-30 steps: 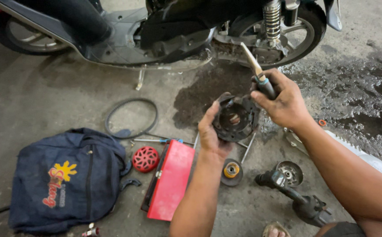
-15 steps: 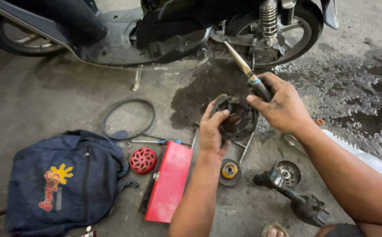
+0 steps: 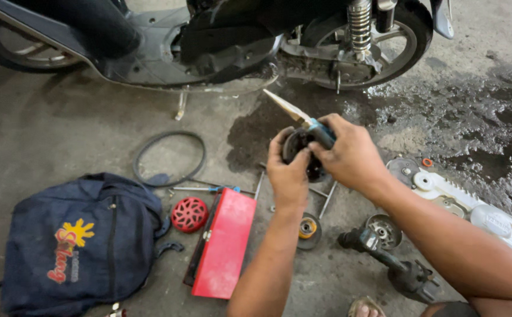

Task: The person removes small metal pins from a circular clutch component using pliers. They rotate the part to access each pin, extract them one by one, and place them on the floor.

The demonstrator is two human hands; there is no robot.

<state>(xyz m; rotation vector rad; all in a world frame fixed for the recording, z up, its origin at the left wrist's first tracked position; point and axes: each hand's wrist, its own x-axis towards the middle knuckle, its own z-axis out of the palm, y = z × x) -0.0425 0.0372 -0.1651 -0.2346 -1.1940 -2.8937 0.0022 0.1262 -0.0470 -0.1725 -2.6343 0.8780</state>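
Two hands: both of the person's bare hands meet over a dark round engine part (image 3: 304, 154), held above the oil-stained concrete floor (image 3: 62, 117).
Left hand (image 3: 288, 173): cupped under and around the round part from the near side, fingers curled up over its rim, gripping it firmly.
Right hand (image 3: 347, 155): closed around the blue handle of a pointed tool (image 3: 296, 111); the pale metal tip sticks up and away toward the scooter.
Round part: dark, greasy, mostly covered by the two hands (its inner detail cannot be made out), just in front of the scooter's rear end.
Scooter (image 3: 220, 41): stands across the top of the view, rear wheel (image 3: 397, 41) and coil shock absorber at the right, side stand down.
Rubber belt (image 3: 170, 158): a black loop lying flat on the floor, left of the hands.
Red case (image 3: 223, 243): a flat box lying beside the left forearm, with a red vented disc (image 3: 189, 214) just left of it.
Blue backpack (image 3: 74, 246): lies at the lower left, touching nothing in use.
Power tool (image 3: 397, 270): a dark angle-head tool on the floor under the right forearm.
White cover (image 3: 461, 202): a pale engine casing lying at the right, near the wet patch.
Small pulley (image 3: 307, 230): lies on the floor below the left wrist.
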